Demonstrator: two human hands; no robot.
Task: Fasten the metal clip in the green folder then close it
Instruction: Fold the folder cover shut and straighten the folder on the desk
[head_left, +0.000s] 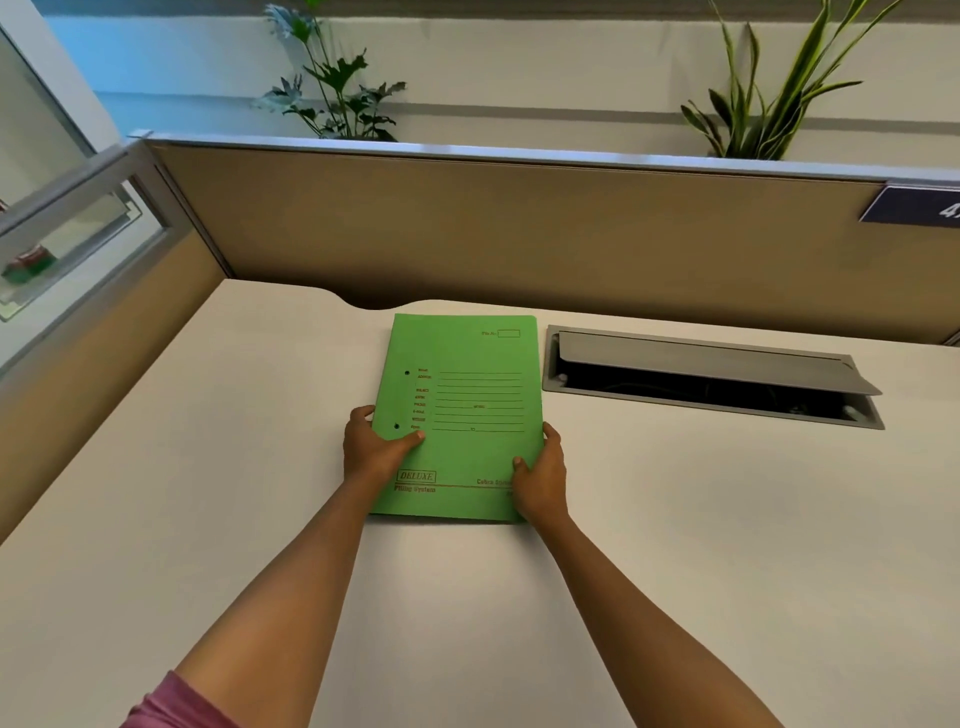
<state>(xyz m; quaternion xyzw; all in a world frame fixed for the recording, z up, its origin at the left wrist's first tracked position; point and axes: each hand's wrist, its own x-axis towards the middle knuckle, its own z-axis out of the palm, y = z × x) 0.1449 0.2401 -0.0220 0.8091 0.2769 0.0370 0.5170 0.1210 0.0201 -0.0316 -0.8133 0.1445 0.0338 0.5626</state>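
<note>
The green folder (467, 384) lies closed and flat on the white desk (208, 467), its printed front cover up and two punch holes along its left edge. My left hand (371, 449) grips the folder's left edge, thumb on the cover and fingers around the side. At the lower right edge, my right hand (543, 475) holds the folder the same way, thumb on the cover. The metal clip is hidden inside the folder.
A grey cable hatch (717, 374) with its lid raised is set in the desk right of the folder. A tan partition (519, 234) walls the back, with plants (332, 83) behind it. A glass panel (78, 223) stands on the left.
</note>
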